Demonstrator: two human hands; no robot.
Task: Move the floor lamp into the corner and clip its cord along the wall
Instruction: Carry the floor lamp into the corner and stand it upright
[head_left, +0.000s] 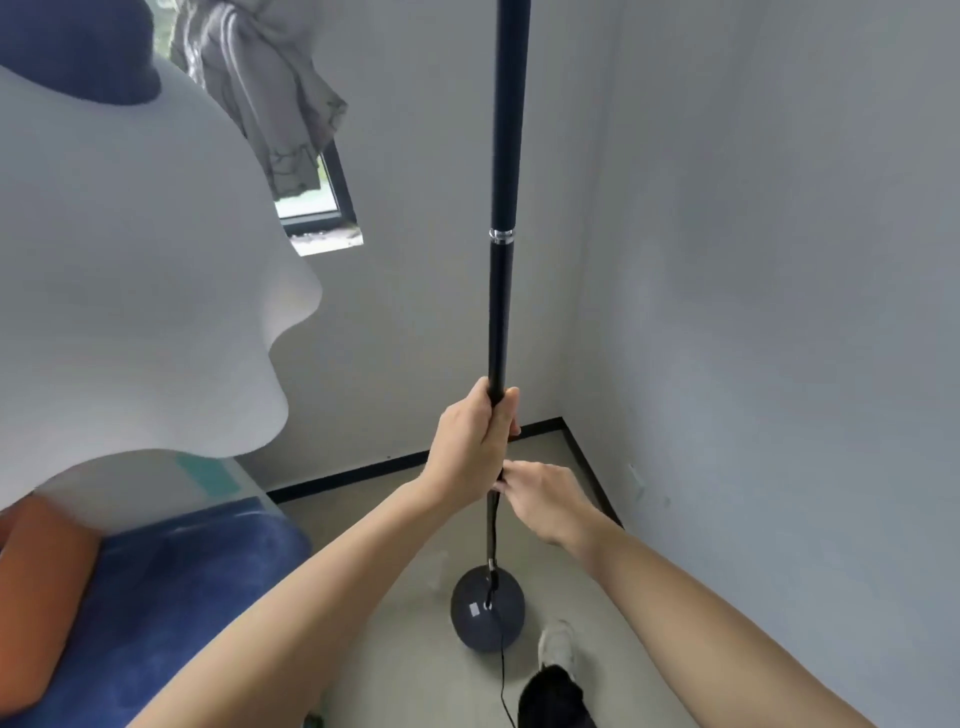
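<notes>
The floor lamp's black pole stands upright in front of me, with a silver joint ring partway up. Its round dark base rests on the floor a short way out from the room corner. My left hand is wrapped around the pole at mid height. Just below it, my right hand closes on the pole too. A thin black cord leaves the base and trails toward me across the floor. The white wavy lampshade fills the upper left.
A blue sofa with an orange cushion sits at lower left. A grey cloth hangs by the window. Black baseboard lines both walls. My foot in a white shoe is beside the base.
</notes>
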